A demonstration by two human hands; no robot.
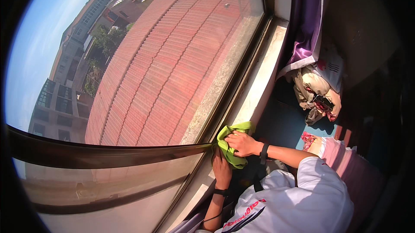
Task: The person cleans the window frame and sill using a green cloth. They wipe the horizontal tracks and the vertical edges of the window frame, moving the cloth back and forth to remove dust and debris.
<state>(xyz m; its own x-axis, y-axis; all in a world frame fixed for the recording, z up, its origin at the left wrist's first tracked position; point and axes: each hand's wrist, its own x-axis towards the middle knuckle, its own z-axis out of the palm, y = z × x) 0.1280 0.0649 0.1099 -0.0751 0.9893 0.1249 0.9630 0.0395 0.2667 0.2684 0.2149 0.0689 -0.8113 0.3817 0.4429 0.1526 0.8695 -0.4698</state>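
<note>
A bright green cloth (236, 163) lies bunched over the inner edge of the window sill (256, 98), at the foot of the dark sash stile (129, 156). My right hand (242, 143) grips it from above with curled fingers. Close beside the cloth, my left hand (222, 169) reaches up to the corner where the stile meets the window track (238, 84). Its fingertips touch the cloth's left edge and are partly hidden, so their hold is unclear. Each wrist wears a dark band.
Window glass (175, 67) fills the left, with a red corrugated roof (168, 61) outside. A purple curtain (304, 19) hangs at upper right. Beneath it sit stuffed plastic bags (316, 87) on a blue surface (282, 119). Pink fabric (340, 155) lies at right.
</note>
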